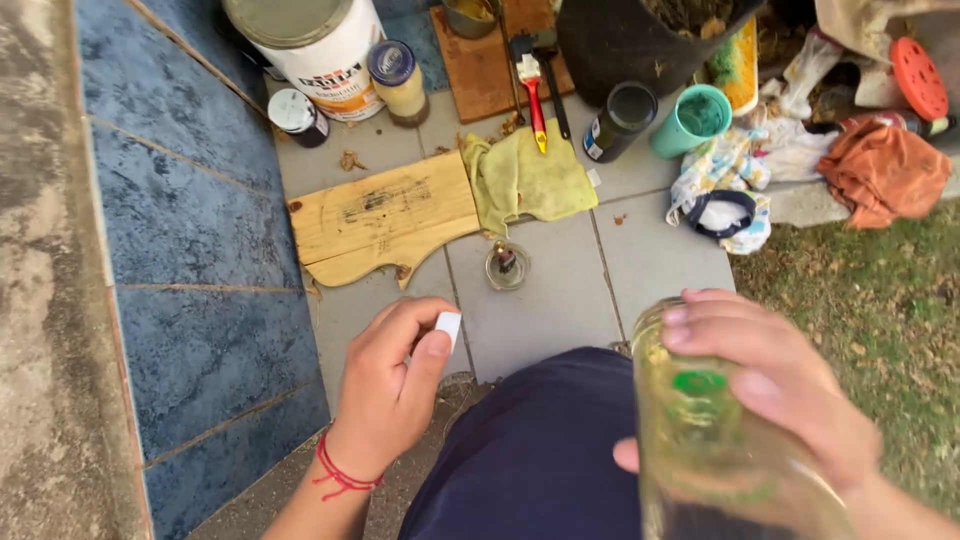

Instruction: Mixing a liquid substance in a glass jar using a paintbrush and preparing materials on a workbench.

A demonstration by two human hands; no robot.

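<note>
left hand [392, 385] curled, pinching small white cap [448, 326], right hand [775, 385] wrapped around clear glass bottle [715, 450]

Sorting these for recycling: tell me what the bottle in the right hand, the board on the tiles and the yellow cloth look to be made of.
Bottle: clear, glossy, you see through it; glass or plastic, hard to tell. Board: pale bare wood, matte, grain and dark stains showing. Yellow cloth: soft woven fabric, crumpled into folds.

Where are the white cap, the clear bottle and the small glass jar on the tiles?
white cap [449, 326], head view, on its flat white side.
clear bottle [700, 440], head view, on its glass body.
small glass jar [507, 266], head view, on its round rim.
</note>
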